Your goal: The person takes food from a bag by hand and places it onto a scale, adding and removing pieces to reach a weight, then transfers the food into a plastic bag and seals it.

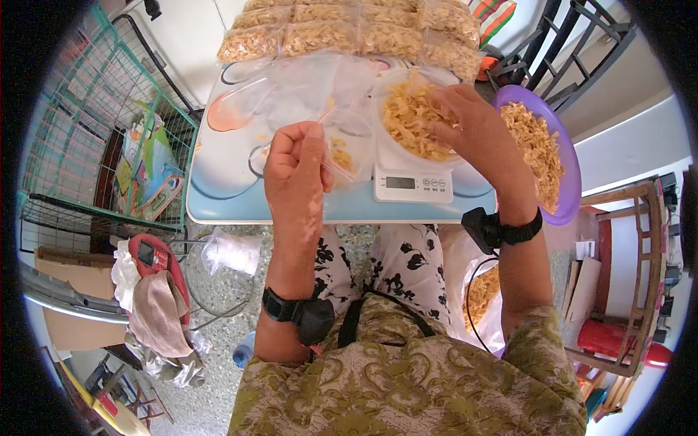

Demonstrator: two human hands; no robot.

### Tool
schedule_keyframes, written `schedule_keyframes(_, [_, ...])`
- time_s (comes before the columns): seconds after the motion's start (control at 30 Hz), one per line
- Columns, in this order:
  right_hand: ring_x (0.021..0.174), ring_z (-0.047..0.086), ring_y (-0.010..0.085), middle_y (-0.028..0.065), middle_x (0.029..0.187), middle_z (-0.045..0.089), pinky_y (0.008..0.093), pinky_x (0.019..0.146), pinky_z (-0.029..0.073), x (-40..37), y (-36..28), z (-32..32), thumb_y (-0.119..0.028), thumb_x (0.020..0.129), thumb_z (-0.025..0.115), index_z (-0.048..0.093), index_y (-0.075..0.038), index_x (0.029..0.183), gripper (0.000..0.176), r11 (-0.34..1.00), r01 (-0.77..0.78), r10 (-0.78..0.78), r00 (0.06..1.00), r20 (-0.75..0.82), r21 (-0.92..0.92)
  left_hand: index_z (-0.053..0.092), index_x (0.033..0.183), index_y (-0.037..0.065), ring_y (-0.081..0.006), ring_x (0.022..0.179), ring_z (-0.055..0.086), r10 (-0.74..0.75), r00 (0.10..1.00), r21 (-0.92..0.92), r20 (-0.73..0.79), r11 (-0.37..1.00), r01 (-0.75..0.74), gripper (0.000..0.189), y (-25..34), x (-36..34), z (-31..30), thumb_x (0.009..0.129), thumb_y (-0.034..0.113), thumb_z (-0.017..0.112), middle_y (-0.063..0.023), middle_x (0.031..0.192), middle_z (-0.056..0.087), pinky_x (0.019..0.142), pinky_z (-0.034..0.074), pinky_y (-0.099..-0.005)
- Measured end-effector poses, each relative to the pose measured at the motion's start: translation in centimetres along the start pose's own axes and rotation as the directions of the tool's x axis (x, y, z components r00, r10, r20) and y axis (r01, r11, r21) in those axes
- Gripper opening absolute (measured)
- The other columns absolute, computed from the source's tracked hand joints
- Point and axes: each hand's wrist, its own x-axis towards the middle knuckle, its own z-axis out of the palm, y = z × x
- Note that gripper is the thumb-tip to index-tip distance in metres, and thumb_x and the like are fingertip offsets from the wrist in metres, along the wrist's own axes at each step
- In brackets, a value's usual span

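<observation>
My left hand (299, 171) is closed on the edge of a clear plastic zip bag (356, 131), pinching it between thumb and fingers. A few yellow pieces lie inside the bag. My right hand (483, 131) reaches into a clear bowl (379, 109), its fingers curled round some yellow dried flakes (414, 120); the fingertips are partly hidden among them. Under the bowl is a white digital scale (413, 190), whose display digits are too faint to read. Beside my right forearm stands a purple basin (571, 171) full of the same flakes.
Several filled clear bags (320, 36) stand in rows at the back of the patterned table (225, 163). A green wire cage (102, 131) is on the left. Below the table's right side sits an open bag of flakes (480, 298). A red stool (185, 287) holds a phone and cloth.
</observation>
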Motion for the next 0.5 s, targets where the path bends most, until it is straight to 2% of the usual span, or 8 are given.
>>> schedule_keyframes(0.13, [0.093, 0.063, 0.0299, 0.0125, 0.109, 0.063, 0.0348, 0.080, 0.052, 0.3, 0.6, 0.5, -0.013, 0.083, 0.069, 0.064, -0.002, 0.109, 0.029, 0.994, -0.069, 0.069, 0.998, -0.004, 0.085, 0.060, 0.100, 0.006, -0.0045, 0.051, 0.042, -0.003, 1.000, -0.003, -0.001, 1.000, 0.003, 0.018, 0.1, 0.0, -0.1, 0.095, 0.024, 0.064, 0.0037, 0.069, 0.051, 0.045, 0.031, -0.0205])
schedule_keyframes(0.2, [0.085, 0.065, 0.0226, 0.0105, 0.098, 0.065, 0.0321, 0.074, 0.052, 0.5, 1.2, 0.3, -0.011, 0.084, 0.068, 0.065, -0.002, 0.104, 0.022, 0.993, 0.092, -0.080, 0.985, -0.152, 0.074, 0.060, 0.099, 0.006, -0.0045, 0.050, 0.041, -0.009, 1.000, -0.007, 0.002, 1.000, 0.009, 0.018, 0.1, 0.0, -0.1, 0.095, 0.023, 0.063, 0.0036, 0.068, 0.051, 0.044, 0.031, -0.0207])
schedule_keyframes(0.23, [0.085, 0.065, 0.0226, 0.0105, 0.098, 0.065, 0.0321, 0.074, 0.052, 0.5, 1.0, 0.1, -0.011, 0.084, 0.068, 0.065, -0.002, 0.104, 0.022, 0.993, 0.092, -0.080, 0.985, -0.152, 0.074, 0.060, 0.099, 0.006, -0.0046, 0.050, 0.041, -0.016, 1.000, -0.007, -0.011, 1.000, 0.016, 0.018, 0.2, 0.0, 0.0, 0.095, 0.023, 0.063, 0.0036, 0.068, 0.051, 0.044, 0.030, -0.0209])
schedule_keyframes(0.3, [0.083, 0.067, 0.0291, 0.0157, 0.090, 0.066, 0.0366, 0.075, 0.054, 0.5, 0.5, -0.8, -0.017, 0.087, 0.066, 0.067, -0.002, 0.098, 0.019, 0.937, -0.112, 0.187, 0.961, -0.206, 0.331, 0.060, 0.099, 0.006, -0.0047, 0.049, 0.041, -0.024, 0.999, -0.008, -0.023, 1.000, 0.024, 0.017, 0.2, -0.1, 0.0, 0.095, 0.023, 0.063, 0.0035, 0.068, 0.051, 0.043, 0.030, -0.0211])
schedule_keyframes(0.33, [0.083, 0.067, 0.0291, 0.0157, 0.090, 0.066, 0.0366, 0.075, 0.054, 0.5, 0.4, -1.1, -0.017, 0.087, 0.066, 0.067, -0.002, 0.098, 0.019, 0.938, -0.113, 0.188, 0.960, -0.207, 0.328, 0.060, 0.099, 0.006, -0.0047, 0.049, 0.041, -0.025, 1.000, -0.014, -0.017, 1.000, 0.025, 0.018, 0.2, -0.1, 0.0, 0.095, 0.023, 0.063, 0.0035, 0.067, 0.051, 0.043, 0.030, -0.0212])
schedule_keyframes(0.4, [0.081, 0.067, 0.0190, 0.0092, 0.087, 0.067, 0.0293, 0.068, 0.054, 0.6, 0.5, -1.6, -0.020, 0.089, 0.069, 0.067, -0.002, 0.102, 0.022, 0.827, -0.255, 0.364, 0.922, -0.132, 0.501, 0.060, 0.099, 0.006, -0.0047, 0.049, 0.041, -0.025, 1.000, -0.024, -0.007, 0.999, 0.025, 0.018, 0.2, -0.2, 0.2, 0.095, 0.023, 0.063, 0.0036, 0.067, 0.050, 0.043, 0.031, -0.0212])
schedule_keyframes(0.43, [0.081, 0.067, 0.0190, 0.0092, 0.087, 0.067, 0.0293, 0.068, 0.054, 0.7, 0.6, -1.7, -0.020, 0.089, 0.069, 0.067, -0.002, 0.102, 0.022, 0.828, -0.254, 0.364, 0.922, -0.134, 0.500, 0.060, 0.099, 0.006, -0.0048, 0.049, 0.041, -0.020, 1.000, -0.010, -0.008, 1.000, 0.020, 0.018, 0.2, -0.2, 0.3, 0.095, 0.023, 0.063, 0.0035, 0.067, 0.051, 0.043, 0.031, -0.0211])
schedule_keyframes(0.5, [0.084, 0.065, 0.0124, 0.0050, 0.090, 0.066, 0.0264, 0.070, 0.056, 0.6, 0.7, -1.5, -0.019, 0.090, 0.068, 0.068, -0.002, 0.104, 0.022, 0.600, -0.254, 0.448, 0.892, -0.056, 0.758, 0.060, 0.098, 0.006, -0.0049, 0.049, 0.042, -0.014, 1.000, 0.004, -0.009, 1.000, 0.014, 0.019, 0.0, -0.2, 0.3, 0.095, 0.024, 0.064, 0.0034, 0.066, 0.051, 0.043, 0.032, -0.0210])
